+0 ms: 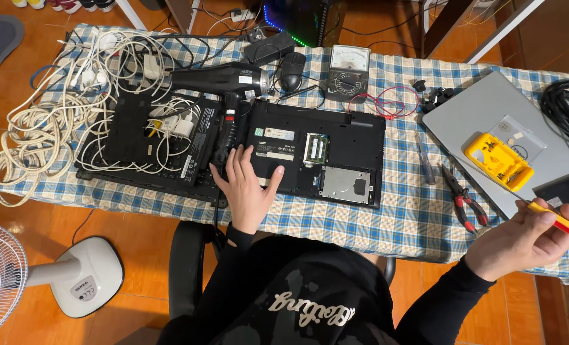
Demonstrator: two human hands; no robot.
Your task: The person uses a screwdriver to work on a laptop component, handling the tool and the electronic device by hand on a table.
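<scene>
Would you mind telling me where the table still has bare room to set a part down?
Bare checked cloth lies between the opened laptop and the pliers, also along the front edge. The left end is crowded with white cables; the closed grey laptop fills the right.

White rectangular label (279, 134) on the black upturned laptop base (354, 137), centre of the surface, with a second pale label (274, 155) just below it, right by the left hand (249, 191). Long white sticker strip (187, 167) on the black battery edge left of that. Yellow bit case (498, 161) with clear lid (517, 136) on the grey laptop (476, 108), right; analog meter dial face (350, 59), far centre.
</scene>
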